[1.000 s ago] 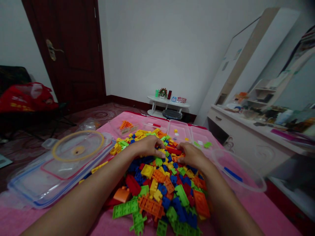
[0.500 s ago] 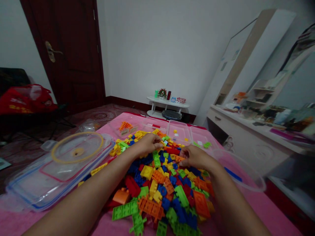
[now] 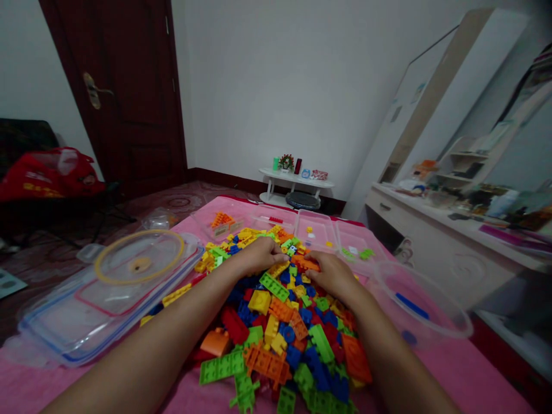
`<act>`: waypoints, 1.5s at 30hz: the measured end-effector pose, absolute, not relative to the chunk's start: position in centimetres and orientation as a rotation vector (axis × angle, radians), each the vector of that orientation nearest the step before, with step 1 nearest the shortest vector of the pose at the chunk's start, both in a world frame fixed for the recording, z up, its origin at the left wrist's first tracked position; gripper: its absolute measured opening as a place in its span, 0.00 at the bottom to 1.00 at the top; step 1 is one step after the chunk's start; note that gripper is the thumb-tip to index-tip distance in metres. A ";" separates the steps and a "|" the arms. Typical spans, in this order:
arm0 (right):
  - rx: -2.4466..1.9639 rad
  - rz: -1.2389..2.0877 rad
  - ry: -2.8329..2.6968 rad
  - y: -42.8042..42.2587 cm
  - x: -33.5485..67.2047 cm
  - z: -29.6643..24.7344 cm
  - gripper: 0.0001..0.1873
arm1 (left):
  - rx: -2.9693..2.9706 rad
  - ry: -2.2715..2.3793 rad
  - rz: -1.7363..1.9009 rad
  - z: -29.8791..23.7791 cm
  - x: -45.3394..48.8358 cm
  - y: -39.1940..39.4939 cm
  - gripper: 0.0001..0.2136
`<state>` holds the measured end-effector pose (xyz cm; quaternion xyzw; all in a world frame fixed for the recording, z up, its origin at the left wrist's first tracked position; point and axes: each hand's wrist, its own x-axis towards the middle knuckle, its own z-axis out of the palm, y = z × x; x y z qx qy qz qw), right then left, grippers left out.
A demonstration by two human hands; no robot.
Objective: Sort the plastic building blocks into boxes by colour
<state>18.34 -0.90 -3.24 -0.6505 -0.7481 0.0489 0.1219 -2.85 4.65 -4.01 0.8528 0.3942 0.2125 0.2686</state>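
Note:
A large heap of toy building bricks (image 3: 271, 328) in red, yellow, green, blue and orange lies before me. At its far side, my left hand (image 3: 262, 256) is closed, thumb and fingers pinching a long yellow brick (image 3: 278, 269); its fingertips are partly hidden. Just right of it, my right hand (image 3: 333, 275) grips an orange brick (image 3: 305, 263) between thumb and fingers. The two hands are close but apart. Below them, a green brick (image 3: 275, 286) lies slanted on the heap.
Clear boxes (image 3: 317, 230) line the far edge, some with a few bricks inside. A round clear tub (image 3: 448, 313) with a blue strip (image 3: 411, 306) stands right. Stacked clear lids (image 3: 56, 339) lie left on the pink cloth (image 3: 470, 374). A white dresser (image 3: 422, 230) stands beyond.
My right hand has moved left, bringing the orange brick closer to my left hand. A yellow brick now shows under my left thumb. The green brick below has turned to a slant.

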 end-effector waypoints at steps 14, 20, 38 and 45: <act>-1.294 0.157 -1.946 -2.9 14.7 0.2 0.25 | 1.385 0.585 0.731 -0.7 -1.3 1.8 0.23; -1.322 0.116 -1.821 -2.3 15.9 0.1 0.22 | 0.970 0.861 1.413 -0.2 -5.9 6.5 0.11; -1.221 0.306 -2.356 -3.6 12.8 -2.0 0.26 | 1.946 1.033 0.838 -1.1 -6.4 6.4 0.17; -1.430 0.284 -2.479 -3.4 13.8 -2.5 0.20 | 2.418 1.221 0.371 -1.2 -6.0 5.6 0.14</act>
